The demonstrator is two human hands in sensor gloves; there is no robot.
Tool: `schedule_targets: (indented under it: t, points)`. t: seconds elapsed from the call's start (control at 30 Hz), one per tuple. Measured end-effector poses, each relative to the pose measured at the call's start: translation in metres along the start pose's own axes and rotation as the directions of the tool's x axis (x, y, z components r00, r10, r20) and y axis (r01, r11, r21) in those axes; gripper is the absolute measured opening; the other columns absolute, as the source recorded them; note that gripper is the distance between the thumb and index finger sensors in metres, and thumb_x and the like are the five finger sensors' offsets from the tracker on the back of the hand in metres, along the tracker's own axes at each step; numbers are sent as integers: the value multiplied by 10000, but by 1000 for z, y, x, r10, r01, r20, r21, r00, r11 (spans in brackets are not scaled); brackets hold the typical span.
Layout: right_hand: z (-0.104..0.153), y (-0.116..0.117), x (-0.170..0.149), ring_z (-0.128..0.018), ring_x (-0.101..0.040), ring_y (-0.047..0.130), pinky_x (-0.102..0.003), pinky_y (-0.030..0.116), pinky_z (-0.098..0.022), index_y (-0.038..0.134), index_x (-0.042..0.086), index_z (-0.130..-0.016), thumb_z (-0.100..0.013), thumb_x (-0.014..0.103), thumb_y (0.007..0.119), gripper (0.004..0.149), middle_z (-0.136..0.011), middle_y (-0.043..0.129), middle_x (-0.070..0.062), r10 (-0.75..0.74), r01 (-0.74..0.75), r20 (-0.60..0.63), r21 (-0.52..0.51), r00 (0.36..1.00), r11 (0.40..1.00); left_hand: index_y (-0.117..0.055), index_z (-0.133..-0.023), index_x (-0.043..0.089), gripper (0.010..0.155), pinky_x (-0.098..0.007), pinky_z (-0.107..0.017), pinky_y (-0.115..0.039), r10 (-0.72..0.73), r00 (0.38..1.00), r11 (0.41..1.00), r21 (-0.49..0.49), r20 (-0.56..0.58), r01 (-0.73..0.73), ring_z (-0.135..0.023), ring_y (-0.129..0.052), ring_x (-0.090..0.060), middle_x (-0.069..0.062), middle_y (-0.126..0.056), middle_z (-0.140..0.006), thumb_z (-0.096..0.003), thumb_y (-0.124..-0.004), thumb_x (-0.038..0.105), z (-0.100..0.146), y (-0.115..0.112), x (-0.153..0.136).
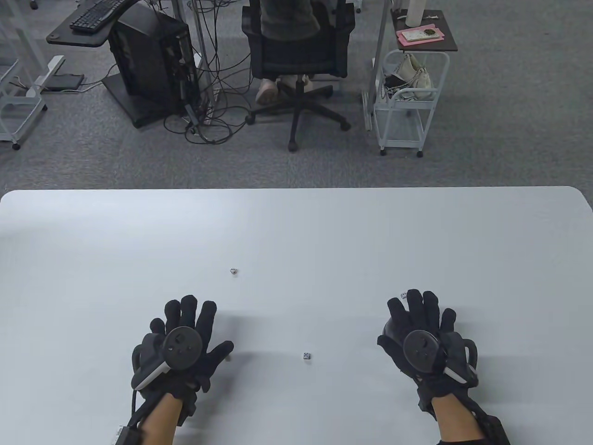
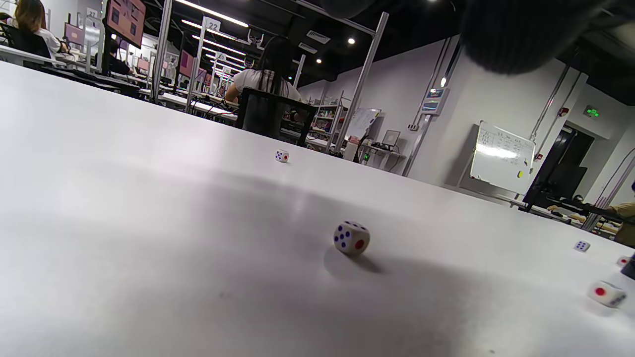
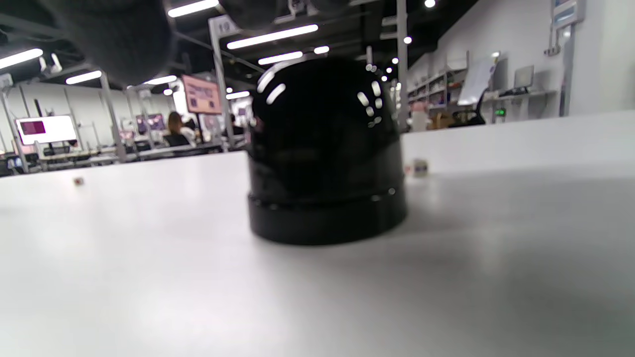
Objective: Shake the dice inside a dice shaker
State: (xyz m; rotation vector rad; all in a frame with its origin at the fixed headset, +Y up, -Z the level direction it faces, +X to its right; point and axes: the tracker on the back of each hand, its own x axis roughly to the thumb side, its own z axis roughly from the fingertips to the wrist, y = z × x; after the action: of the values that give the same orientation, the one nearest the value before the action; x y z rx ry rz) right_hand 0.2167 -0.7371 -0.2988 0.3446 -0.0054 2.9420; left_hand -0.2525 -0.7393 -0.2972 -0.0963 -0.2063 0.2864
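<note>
A black domed dice shaker (image 3: 325, 153) stands mouth down on the white table (image 1: 296, 222). My right hand (image 1: 421, 333) is spread over it, fingers extended. Only its left side (image 1: 390, 330) shows in the table view, and I cannot tell whether the fingers touch it. My left hand (image 1: 185, 343) is open and flat, low over the table, holding nothing. A die (image 2: 351, 238) lies just ahead of the left palm and is hidden in the table view. Other dice lie loose: one far centre (image 1: 234, 271), one between the hands (image 1: 306, 356), one by the right fingertips (image 1: 403, 295).
More dice show at the right of the left wrist view (image 2: 606, 293) (image 2: 581, 246). One die sits just behind the shaker (image 3: 419, 167). Beyond the table's far edge are an office chair (image 1: 296, 55), a computer tower (image 1: 148, 60) and a white cart (image 1: 407, 102).
</note>
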Motion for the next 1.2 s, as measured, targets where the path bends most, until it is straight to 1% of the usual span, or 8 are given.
schedule_targets:
  t: [0.2,0.43,0.63,0.83,0.9,1.0,1.07,1.2]
  points:
    - [1,0,-5,-1070,-550,230,-772,345,-696,322,261,-1176,-582,587,680,766,-1192,227,-244,-63,63,-12,-33,998,997,-177,-1138,324,862,-766,-634,-171,3,1000,1000,9,-14,-3,-1039,-63,-525,-204,-92,-1192,-500,-594,728,0,0,-1]
    - [0,5,-18,-1064,-571,365,-767,460,-691,339,240,-1173,-578,584,707,780,-1181,269,-266,-140,139,-87,-9,986,990,-186,-1140,320,859,-766,-640,-190,21,999,1000,3,-30,-20,-1044,-83,-526,-208,-102,-1193,-503,-600,723,-1,0,-5]
    - [-5,14,-27,-1031,-584,474,-739,542,-684,296,240,-1173,-570,589,726,819,-1168,280,-291,-214,222,-140,42,967,974,-201,-1141,317,853,-764,-652,-232,33,999,999,-32,-31,-34,-1051,-129,-533,-215,-136,-1195,-506,-604,718,-4,-4,-6]
    - [-10,21,-27,-1011,-586,525,-718,572,-684,275,259,-1171,-568,581,740,826,-1165,284,-294,-228,246,-164,104,960,964,-209,-1140,317,848,-762,-656,-245,38,999,998,-41,-22,-39,-1055,-148,-532,-218,-150,-1195,-507,-611,713,-4,-5,-4]
    - [-12,23,-28,-1002,-591,549,-718,582,-679,275,257,-1164,-568,567,751,824,-1162,291,-293,-257,276,-167,99,952,956,-214,-1141,314,846,-760,-660,-255,44,999,998,-40,-18,-45,-1055,-152,-534,-218,-152,-1195,-509,-614,710,-5,-6,-4]
    - [-16,28,-27,-988,-619,551,-714,592,-678,240,317,-1111,-553,519,811,824,-1151,273,-274,-288,314,-183,133,940,940,-215,-1141,315,844,-758,-662,-260,43,999,998,-45,-15,-44,-1055,-154,-533,-219,-158,-1195,-510,-616,708,-5,-6,-4]
    - [-17,28,-26,-976,-606,594,-705,609,-676,247,312,-1100,-545,473,849,835,-1135,316,-269,-284,309,-192,115,940,944,-219,-1141,316,843,-758,-663,-261,43,999,998,-49,-13,-44,-1055,-157,-533,-218,-161,-1196,-510,-618,706,-5,-7,-3]
    - [-19,28,-24,-951,-576,662,-693,652,-660,297,306,-1091,-525,445,896,836,-1117,365,-275,-286,304,-184,83,940,949,-218,-1140,317,844,-757,-665,-263,43,999,998,-55,-9,-43,-1057,-159,-532,-217,-164,-1196,-509,-620,707,-6,-7,-2]
